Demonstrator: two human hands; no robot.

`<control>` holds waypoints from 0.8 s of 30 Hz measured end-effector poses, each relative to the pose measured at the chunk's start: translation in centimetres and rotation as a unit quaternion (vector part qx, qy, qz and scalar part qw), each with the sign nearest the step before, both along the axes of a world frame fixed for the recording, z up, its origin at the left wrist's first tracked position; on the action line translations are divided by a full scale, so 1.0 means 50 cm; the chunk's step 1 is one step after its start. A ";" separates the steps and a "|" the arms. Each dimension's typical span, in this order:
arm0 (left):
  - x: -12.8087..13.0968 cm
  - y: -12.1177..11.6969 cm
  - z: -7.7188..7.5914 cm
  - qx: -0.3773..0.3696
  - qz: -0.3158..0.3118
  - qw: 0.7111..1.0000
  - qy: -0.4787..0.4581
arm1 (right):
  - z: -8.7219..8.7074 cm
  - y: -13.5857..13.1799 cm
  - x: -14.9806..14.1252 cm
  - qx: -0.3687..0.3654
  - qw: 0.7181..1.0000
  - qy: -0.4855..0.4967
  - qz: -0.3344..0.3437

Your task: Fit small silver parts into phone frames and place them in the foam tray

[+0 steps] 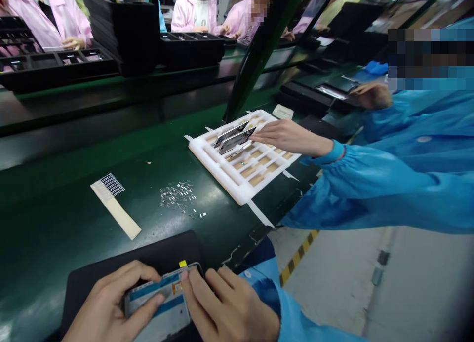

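Left hand (101, 307) and right hand (229, 305) pinch a smartphone (157, 302) between their fingers (196, 295).

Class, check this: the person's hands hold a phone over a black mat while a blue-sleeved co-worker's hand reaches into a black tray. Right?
No: the co-worker's hand reaches into a white foam tray, not a black one, as the head view shows.

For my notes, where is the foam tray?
In the head view, the foam tray sits on the green belt, right of the small metal pieces, under a co-worker's hand.
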State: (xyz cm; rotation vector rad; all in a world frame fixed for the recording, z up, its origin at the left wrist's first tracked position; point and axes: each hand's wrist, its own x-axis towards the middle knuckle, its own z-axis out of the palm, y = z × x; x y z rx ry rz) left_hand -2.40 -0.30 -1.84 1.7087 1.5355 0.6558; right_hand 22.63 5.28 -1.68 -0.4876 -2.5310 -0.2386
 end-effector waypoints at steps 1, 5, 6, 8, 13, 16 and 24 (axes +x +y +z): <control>0.001 0.001 0.002 0.002 -0.013 1.000 -0.004 | -0.003 -0.001 0.001 0.004 1.000 0.000 -0.001; -0.001 0.004 0.000 0.022 -0.041 0.999 -0.023 | -0.012 -0.006 0.008 0.030 0.999 -0.008 0.018; -0.001 0.004 -0.001 0.025 -0.043 0.998 -0.028 | -0.014 -0.007 0.009 0.038 0.999 -0.009 0.022; -0.003 0.002 -0.006 0.024 -0.044 0.998 -0.034 | -0.019 -0.009 0.011 0.053 0.998 -0.003 0.022; -0.003 -0.001 -0.013 -0.004 -0.052 0.997 -0.051 | -0.027 -0.010 0.009 0.066 0.997 0.031 0.006; -0.003 -0.002 -0.013 -0.031 -0.038 0.997 -0.053 | -0.018 -0.003 0.013 0.049 0.998 0.023 0.017; -0.007 -0.004 -0.008 -0.082 -0.028 0.995 -0.043 | 0.018 0.028 0.042 -0.148 0.985 0.050 0.078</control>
